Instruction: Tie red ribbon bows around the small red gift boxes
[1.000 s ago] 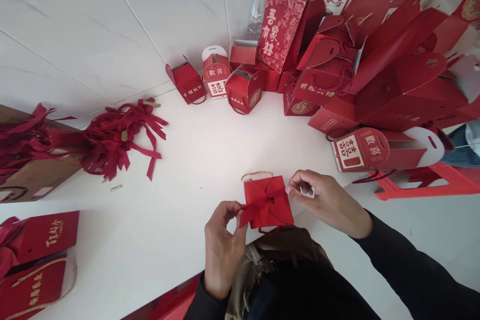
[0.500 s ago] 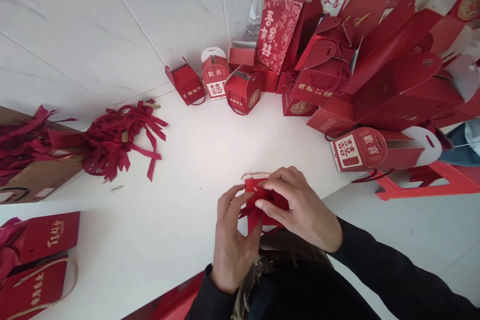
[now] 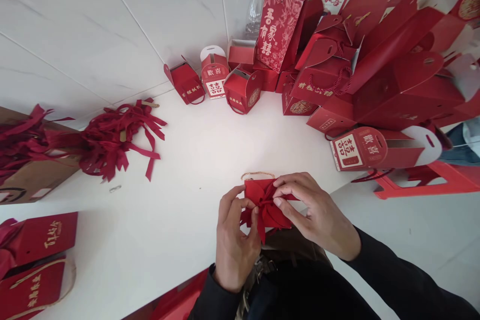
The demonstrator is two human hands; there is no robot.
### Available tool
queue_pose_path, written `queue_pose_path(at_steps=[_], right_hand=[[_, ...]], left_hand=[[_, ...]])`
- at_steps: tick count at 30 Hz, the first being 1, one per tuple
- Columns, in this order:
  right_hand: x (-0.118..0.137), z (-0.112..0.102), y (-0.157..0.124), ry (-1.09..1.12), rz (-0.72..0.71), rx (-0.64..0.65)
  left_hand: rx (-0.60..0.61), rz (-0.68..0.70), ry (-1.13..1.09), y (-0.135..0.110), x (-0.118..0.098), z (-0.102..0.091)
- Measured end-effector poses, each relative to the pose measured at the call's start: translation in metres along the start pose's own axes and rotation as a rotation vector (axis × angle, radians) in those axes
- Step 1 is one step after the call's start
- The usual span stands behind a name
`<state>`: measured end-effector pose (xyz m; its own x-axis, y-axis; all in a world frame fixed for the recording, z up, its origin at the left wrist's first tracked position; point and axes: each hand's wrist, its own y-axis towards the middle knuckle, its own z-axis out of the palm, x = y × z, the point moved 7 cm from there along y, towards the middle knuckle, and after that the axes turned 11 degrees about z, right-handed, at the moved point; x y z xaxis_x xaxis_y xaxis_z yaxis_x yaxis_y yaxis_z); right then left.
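Note:
A small red gift box (image 3: 254, 190) sits at the table's near edge, with a gold cord handle (image 3: 258, 174) on its far side. Across its top lies a dark red ribbon bow (image 3: 267, 203), its loops and tails spread out. My left hand (image 3: 240, 232) pinches the bow's left side between thumb and fingers. On the other side, my right hand (image 3: 317, 212) has thumb and fingertips closed on the ribbon's right part. Both hands partly cover the box.
Red gift boxes (image 3: 318, 80) crowd the table's back and right side. A plastic bottle (image 3: 254, 10) stands by the tiled wall. Red ribbons (image 3: 120, 135) lie at left beside a cardboard box (image 3: 56, 175). More red boxes (image 3: 48, 242) occupy the near left. A red stool (image 3: 450, 180) stands at right.
My right hand has moved right and slightly nearer me, drawing the ribbon outward. The bow's knot and loops now show between my hands. My left hand stays at the bow's left side.

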<state>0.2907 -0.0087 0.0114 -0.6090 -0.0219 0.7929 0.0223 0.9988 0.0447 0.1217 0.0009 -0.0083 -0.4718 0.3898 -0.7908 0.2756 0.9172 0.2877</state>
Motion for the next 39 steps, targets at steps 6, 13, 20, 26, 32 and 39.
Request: queue_pose_path(at_steps=[6, 13, 20, 26, 32, 39], right_hand=[[0.03, 0.008, -0.009, -0.202, -0.266, -0.08], [0.041, 0.004, -0.021, -0.062, -0.318, 0.036], [0.006, -0.013, 0.01, -0.007, -0.091, 0.045], [-0.005, 0.006, 0.025, 0.004, -0.026, 0.131], [-0.014, -0.007, 0.019, -0.029, 0.135, -0.011], [-0.024, -0.01, 0.007, -0.05, 0.182, -0.097]], left_hand=[[0.017, -0.013, -0.056, 0.0, 0.001, 0.001], [-0.003, -0.011, 0.02, -0.001, 0.002, -0.001], [-0.01, 0.007, 0.028, 0.0, -0.001, 0.0], [-0.01, 0.015, 0.041, 0.0, -0.003, 0.0], [-0.042, -0.006, 0.056, -0.002, -0.002, 0.0], [-0.043, -0.04, 0.034, -0.004, 0.002, 0.002]])
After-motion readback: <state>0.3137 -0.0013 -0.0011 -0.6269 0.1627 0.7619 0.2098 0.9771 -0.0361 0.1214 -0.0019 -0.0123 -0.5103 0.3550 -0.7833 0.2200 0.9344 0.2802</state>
